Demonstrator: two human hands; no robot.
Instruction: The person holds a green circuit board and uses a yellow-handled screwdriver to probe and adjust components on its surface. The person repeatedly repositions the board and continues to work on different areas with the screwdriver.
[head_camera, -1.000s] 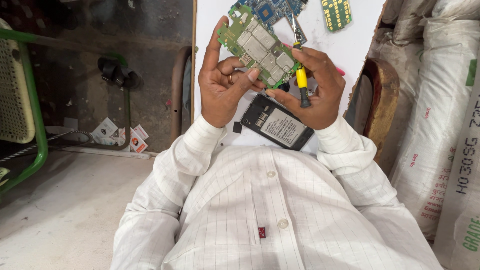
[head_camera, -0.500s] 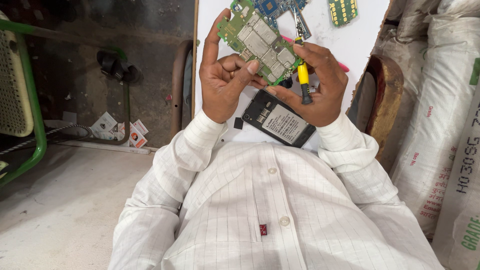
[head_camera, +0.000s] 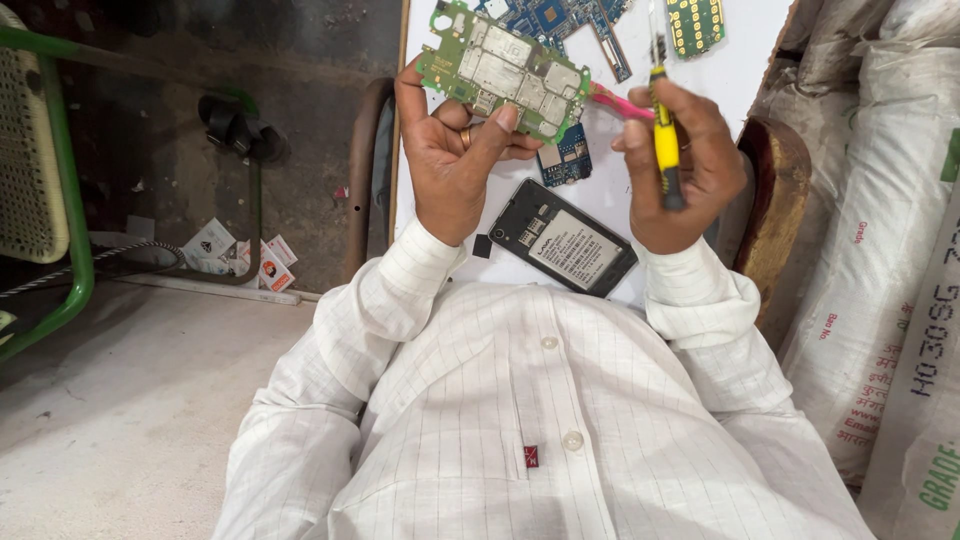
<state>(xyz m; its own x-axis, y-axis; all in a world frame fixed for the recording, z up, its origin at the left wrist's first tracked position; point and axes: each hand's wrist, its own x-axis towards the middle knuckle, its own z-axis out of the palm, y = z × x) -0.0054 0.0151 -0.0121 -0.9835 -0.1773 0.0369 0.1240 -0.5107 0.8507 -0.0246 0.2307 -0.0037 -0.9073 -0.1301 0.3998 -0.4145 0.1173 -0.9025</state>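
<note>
My left hand (head_camera: 455, 160) holds a green circuit board (head_camera: 505, 68) with metal shields, raised above the white table top (head_camera: 745, 55). My right hand (head_camera: 685, 170) grips a screwdriver with a yellow and black handle (head_camera: 664, 140), its tip pointing up, a little to the right of the board and apart from it. Below both hands a black phone body (head_camera: 562, 238) lies open-backed on the white surface.
A blue circuit board (head_camera: 560, 18), a small blue board (head_camera: 567, 160), a keypad board (head_camera: 692, 24) and a pink tool (head_camera: 618, 102) lie on the table. White sacks (head_camera: 880, 200) stand at the right. A green-framed chair (head_camera: 50, 170) is at the left.
My right hand has drawn the screwdriver away from the board, moving right. The left hand has kept hold of the green board.
</note>
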